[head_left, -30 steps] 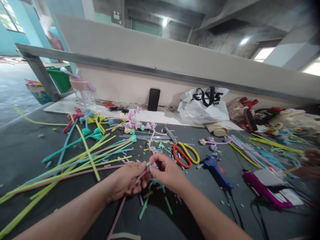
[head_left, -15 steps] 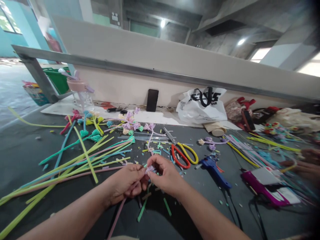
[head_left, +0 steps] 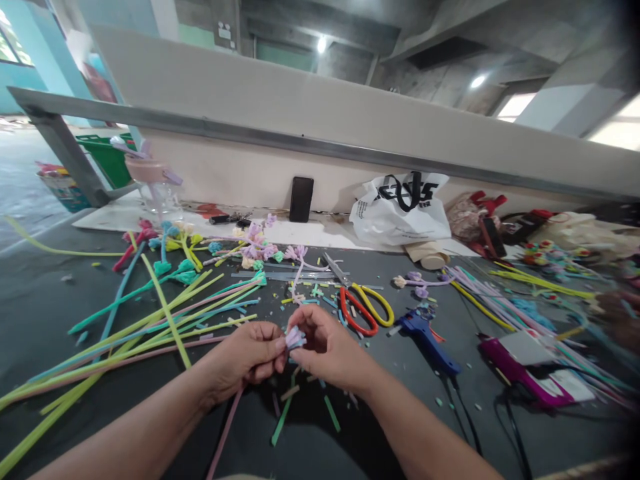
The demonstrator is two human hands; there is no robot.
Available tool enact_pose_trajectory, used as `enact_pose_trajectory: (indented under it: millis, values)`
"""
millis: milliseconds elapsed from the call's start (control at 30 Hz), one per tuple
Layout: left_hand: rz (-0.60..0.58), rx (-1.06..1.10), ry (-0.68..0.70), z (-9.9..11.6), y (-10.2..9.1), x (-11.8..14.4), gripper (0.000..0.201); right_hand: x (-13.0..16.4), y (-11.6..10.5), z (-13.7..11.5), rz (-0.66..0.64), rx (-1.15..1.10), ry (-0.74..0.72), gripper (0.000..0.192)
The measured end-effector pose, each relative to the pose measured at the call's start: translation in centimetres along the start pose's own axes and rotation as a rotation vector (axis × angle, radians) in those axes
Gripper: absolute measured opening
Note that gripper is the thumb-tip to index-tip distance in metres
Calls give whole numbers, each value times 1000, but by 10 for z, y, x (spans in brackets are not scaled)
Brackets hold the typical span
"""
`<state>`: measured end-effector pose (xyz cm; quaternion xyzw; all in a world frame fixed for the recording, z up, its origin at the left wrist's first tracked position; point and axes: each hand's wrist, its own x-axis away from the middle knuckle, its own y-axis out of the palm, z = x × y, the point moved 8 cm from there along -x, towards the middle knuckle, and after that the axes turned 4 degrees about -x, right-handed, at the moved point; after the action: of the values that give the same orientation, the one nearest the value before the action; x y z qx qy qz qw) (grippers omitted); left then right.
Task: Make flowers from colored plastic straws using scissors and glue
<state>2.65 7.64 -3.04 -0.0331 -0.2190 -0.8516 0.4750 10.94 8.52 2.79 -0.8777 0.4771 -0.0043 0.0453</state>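
Note:
My left hand (head_left: pixel 255 353) is closed, its thumb and fingers pinching a small lilac and pale-blue pipe-cleaner flower (head_left: pixel 295 338) at its base. A pink pipe-cleaner stem (head_left: pixel 227 430) hangs down below that hand toward the front edge. My right hand (head_left: pixel 327 347) curls around the flower's other side, thumb below and forefinger above, fingertips at its petals. Just beyond the right hand lie scissors (head_left: pixel 367 310) with one red and one yellow handle. Cut pipe-cleaner bits are scattered around and under my hands.
Long pipe cleaners (head_left: pixel 150 333) cover the table's left side. Finished pipe-cleaner flowers (head_left: pixel 255 243) lie behind. To the right are a blue glue gun (head_left: pixel 430 343), a magenta tool (head_left: pixel 525 373) and another person's hand (head_left: pixel 615 310). A phone (head_left: pixel 301 200) and white bag (head_left: pixel 400 210) stand at the back.
The flower has turned so its petals now show between my hands, where the fingers covered more of it before. My right fingers have spread slightly; the view has shifted a little.

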Motion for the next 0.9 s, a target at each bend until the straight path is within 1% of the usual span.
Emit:
enact_pose_trajectory:
  millis: [67, 133, 267, 367, 467, 600, 700, 800, 900]
  values:
    - [-41, 42, -7, 0, 1, 2, 24, 3, -2, -4, -34, -48, -7, 37]
    - [-107, 106, -10, 1, 3, 4, 21, 4, -10, -8, -8, -113, -46, 37]
    - [-252, 242, 14, 4, 9, 7, 22, 2, -38, -13, 160, -247, -189, 27]
    - [-306, 292, 15, 5, 11, 5, 20, -1, -57, -4, 316, -215, -186, 23]
    - [-306, 316, 10, 4, 12, 3, 16, -2, -74, 4, 466, -159, -161, 20]
    - [-290, 326, 5, 2, 10, 2, 14, -3, -88, 10, 563, -160, -159, 20]
    - [-264, 335, -4, 0, 7, 1, 13, -3, -94, 14, 602, -159, -139, 21]
    - [-225, 330, -9, -1, 6, 1, 12, -4, -97, 20, 615, -144, -134, 23]
    - [-210, 301, -25, 3, 8, 1, 12, -5, -103, 26, 652, -111, -120, 24]
